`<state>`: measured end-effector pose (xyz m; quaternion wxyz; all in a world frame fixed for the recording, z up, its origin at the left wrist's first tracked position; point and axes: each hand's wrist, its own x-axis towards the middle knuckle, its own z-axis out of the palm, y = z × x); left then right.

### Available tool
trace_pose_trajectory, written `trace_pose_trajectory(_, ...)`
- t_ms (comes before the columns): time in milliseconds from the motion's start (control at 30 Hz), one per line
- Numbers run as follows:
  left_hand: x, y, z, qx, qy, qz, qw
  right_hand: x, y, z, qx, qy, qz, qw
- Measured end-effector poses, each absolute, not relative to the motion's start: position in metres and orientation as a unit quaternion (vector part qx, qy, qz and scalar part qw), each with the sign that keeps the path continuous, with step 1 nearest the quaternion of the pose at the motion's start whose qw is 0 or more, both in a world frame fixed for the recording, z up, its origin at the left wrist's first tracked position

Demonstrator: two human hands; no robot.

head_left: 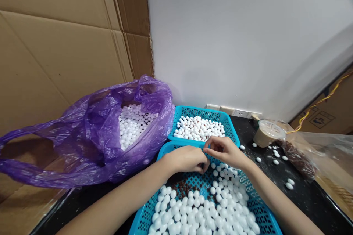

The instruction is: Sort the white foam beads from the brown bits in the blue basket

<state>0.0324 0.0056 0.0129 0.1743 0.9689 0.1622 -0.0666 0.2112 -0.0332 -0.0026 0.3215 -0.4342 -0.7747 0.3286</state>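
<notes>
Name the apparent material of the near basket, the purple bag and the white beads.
Near basket: rigid blue plastic, moulded lattice. Purple bag: thin glossy plastic film, translucent and crinkled. White beads: matte, smooth, probably plastic or foam; cannot tell which.

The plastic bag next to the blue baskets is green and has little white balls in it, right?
Not quite. The plastic bag is purple, not green, as the head view shows. The rest is right: it lies next to the blue baskets and has little white balls in it.
</notes>
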Motion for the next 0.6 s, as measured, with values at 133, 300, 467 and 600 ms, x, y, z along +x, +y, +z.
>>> trace_pose_trajectory(133,0.0324,0.0055,0.0093,0.975,0.151,-0.049,0.158,0.2117,-0.0339,-0.0027,-0.438,-0.775,0.328,0.316)
trace_pose_trajectory(300,0.0316,0.0034,0.0081,0.982,0.143,-0.049,0.114,0.2116,-0.0344,-0.0029,-0.442,-0.775,0.326,0.313)
trace_pose_trajectory(467,0.0313,0.0028,0.0104,0.982,0.136,-0.043,0.126,0.2112,-0.0345,-0.0012,-0.439,-0.775,0.328,0.315)
trace_pose_trajectory(600,0.0316,0.0029,0.0136,0.976,0.142,-0.060,0.153,0.2113,-0.0351,0.0000,-0.439,-0.774,0.327,0.317)
